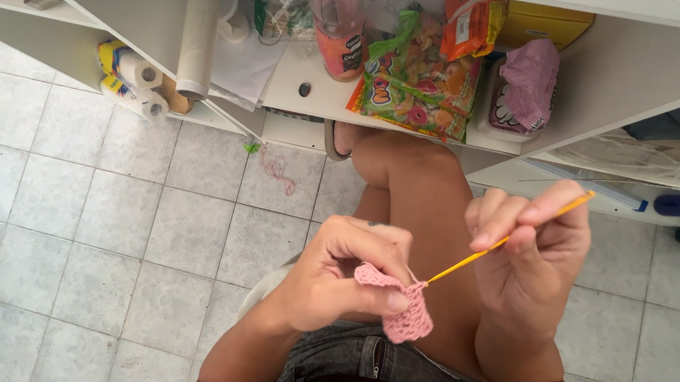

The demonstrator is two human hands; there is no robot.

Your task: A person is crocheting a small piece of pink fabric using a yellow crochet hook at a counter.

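Note:
My left hand (342,275) pinches a small pink crochet piece (403,315) between thumb and fingers, above my bare thigh. My right hand (531,252) grips a thin orange-yellow crochet hook (504,242); its tip meets the top edge of the pink piece near my left thumb, and its handle slants up to the right past my fingers. A strand of pink yarn (277,171) lies on the tiled floor by the shelf.
A white shelf unit (315,93) in front holds a candy bag (416,77), a pink drink bottle (339,27), an orange snack bag (471,25) and a pink cloth (527,80). Paper towel rolls (136,81) and a long roll (200,30) sit on the left.

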